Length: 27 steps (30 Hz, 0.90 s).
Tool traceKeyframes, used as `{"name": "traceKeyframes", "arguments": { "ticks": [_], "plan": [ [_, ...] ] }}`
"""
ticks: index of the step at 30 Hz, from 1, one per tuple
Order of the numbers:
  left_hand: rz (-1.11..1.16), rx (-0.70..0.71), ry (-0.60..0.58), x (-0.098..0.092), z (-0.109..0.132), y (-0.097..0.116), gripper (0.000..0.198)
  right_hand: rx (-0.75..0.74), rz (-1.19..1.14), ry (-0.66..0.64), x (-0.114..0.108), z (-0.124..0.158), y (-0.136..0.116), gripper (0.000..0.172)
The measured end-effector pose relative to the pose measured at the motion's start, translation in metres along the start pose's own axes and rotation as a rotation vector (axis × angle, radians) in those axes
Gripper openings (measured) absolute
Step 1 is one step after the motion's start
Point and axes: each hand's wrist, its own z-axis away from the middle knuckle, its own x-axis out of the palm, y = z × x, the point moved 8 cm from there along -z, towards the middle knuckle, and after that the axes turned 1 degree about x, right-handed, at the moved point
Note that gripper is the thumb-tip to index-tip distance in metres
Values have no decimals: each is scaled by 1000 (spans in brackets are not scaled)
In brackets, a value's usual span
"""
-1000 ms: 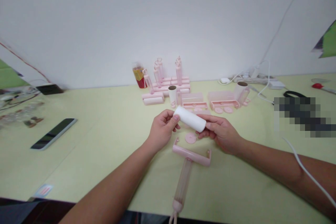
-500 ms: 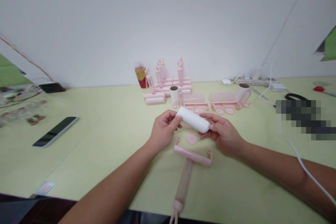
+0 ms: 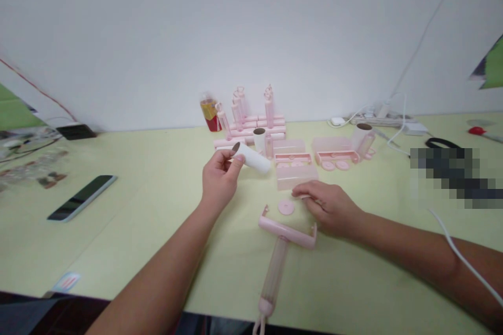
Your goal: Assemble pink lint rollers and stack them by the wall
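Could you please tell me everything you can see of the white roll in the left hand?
The white roll is a smooth, plain cylinder, seemingly wound paper on a hollow core whose dark opening shows at its left end. It is held nearly level, tipped slightly down to the right, in the air above the table. Only the left hand touches it, pinching the open end.

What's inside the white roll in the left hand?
The white roll, held by the left hand, shows a dark hollow core at its thumb end. Deeper in is too dark to see.
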Motion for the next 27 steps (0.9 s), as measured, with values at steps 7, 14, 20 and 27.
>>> {"name": "traceKeyframes", "arguments": {
  "ticks": [7, 14, 20, 27],
  "plan": [
    [-370, 155, -85, 9, 6, 8, 29, -218, 419, -201, 17, -1, -13, 25],
    [-399, 200, -146, 21, 6, -3, 29, -228, 339, -264, 22, 1, -9, 20],
    [-380, 179, -158, 24, 3, -11, 31, -165, 259, -285, 21, -2, -2, 18],
    [-445, 281, -23, 9, 6, 18, 38, -153, 286, -273, 20, -1, 3, 19]
  ]
}}
